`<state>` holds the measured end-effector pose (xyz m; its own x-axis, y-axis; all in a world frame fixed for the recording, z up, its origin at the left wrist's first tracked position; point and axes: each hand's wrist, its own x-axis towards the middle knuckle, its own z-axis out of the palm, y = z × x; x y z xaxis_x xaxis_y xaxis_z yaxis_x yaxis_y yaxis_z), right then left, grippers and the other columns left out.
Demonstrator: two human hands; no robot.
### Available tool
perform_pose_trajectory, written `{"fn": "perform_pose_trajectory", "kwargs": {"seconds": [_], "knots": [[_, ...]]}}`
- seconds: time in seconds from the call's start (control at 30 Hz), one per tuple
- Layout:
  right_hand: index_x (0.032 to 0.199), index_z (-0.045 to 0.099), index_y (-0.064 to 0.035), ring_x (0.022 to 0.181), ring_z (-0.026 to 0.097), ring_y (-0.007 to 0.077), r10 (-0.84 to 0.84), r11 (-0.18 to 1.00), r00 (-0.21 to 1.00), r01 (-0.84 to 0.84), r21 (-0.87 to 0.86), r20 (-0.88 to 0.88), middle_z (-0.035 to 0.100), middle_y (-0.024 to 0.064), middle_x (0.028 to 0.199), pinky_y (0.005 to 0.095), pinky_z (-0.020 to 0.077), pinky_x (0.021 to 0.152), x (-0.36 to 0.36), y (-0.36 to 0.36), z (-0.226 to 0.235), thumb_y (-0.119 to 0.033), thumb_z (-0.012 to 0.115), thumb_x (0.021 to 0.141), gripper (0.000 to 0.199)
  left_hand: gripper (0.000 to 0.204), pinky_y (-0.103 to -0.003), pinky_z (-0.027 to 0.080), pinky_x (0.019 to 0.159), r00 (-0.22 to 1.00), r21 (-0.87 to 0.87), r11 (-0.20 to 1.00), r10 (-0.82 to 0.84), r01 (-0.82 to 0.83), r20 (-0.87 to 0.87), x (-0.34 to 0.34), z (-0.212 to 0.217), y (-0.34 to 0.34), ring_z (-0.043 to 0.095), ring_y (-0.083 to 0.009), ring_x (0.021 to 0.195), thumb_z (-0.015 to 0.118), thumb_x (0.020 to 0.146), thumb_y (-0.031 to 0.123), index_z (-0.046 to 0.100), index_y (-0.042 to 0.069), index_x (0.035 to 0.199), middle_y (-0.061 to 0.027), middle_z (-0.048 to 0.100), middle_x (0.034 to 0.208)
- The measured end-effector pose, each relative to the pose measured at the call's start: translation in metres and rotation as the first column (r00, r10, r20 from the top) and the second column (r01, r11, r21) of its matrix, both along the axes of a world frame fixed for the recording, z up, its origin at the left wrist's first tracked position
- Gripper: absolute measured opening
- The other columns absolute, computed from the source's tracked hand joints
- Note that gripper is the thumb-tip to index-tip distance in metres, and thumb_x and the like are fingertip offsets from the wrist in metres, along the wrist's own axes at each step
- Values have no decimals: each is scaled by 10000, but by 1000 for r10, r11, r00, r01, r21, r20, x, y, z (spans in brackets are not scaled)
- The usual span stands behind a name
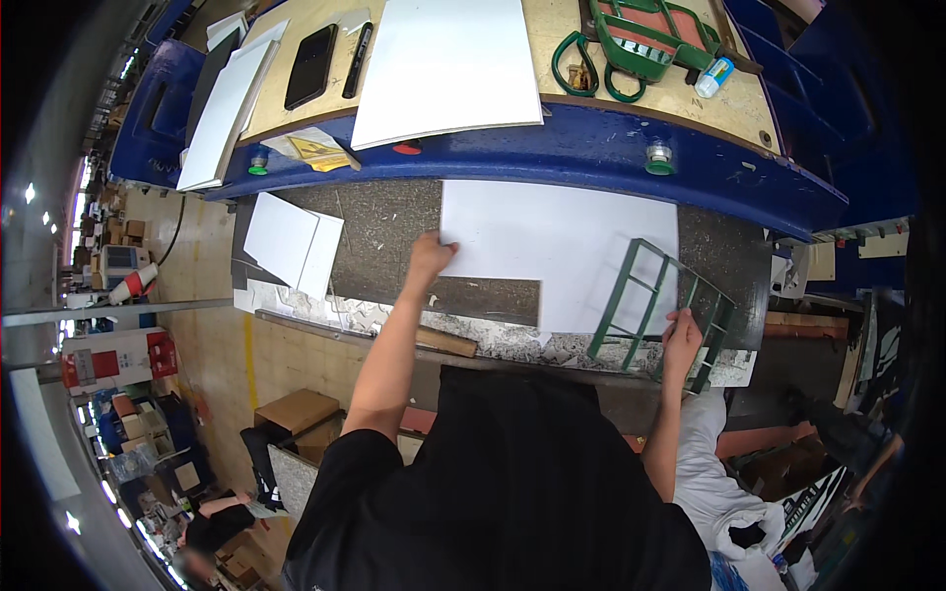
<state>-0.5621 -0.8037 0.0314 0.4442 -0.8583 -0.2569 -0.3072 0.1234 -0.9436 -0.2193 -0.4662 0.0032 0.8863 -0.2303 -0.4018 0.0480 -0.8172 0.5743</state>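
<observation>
My left hand (431, 256) is closed, its fingertips pinching the left edge of a large white sheet (562, 222). That sheet lies on the dark, worn work surface and has a stepped, L-like outline. In my right hand (682, 340) is a thin green frame (641, 295) with crossbars, gripped near its lower right side. The frame is tilted and overlaps the sheet's right part. At the left of the dark surface (379, 222) lie two smaller white sheets (286, 236), partly on top of each other.
A blue-edged shelf (532, 143) runs along the far side, carrying a white sheet stack (448, 74), phone (311, 66), black pen (359, 59), green-handled scissors (574, 64), green tray (641, 44) and glue stick (713, 77). Round buttons (658, 158) sit on its front. A wooden strip (443, 341) lies near me.
</observation>
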Motion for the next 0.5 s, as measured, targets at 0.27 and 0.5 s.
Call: {"fn": "perform_pose_trajectory", "kwargs": {"seconds": [0.27, 0.5], "knots": [[685, 548, -22, 453, 356, 68, 125, 986, 991, -129, -103, -41, 397, -20, 492, 271, 276, 448, 92, 70, -21, -290, 450, 998, 424, 302, -363, 518, 672, 996, -57, 996, 78, -75, 51, 9, -3, 94, 669, -273, 705, 771, 740, 249, 678, -6, 871, -147, 689, 775], [833, 619, -16, 652, 609, 317, 240, 870, 936, -325, -370, -259, 624, 150, 675, 408, 465, 633, 190, 165, -30, -293, 412, 994, 381, 316, -298, 514, 702, 928, -279, 936, 284, -214, 240, -2, 9, 129, 659, -190, 750, 739, 797, 239, 658, 8, 997, -112, 688, 828]]}}
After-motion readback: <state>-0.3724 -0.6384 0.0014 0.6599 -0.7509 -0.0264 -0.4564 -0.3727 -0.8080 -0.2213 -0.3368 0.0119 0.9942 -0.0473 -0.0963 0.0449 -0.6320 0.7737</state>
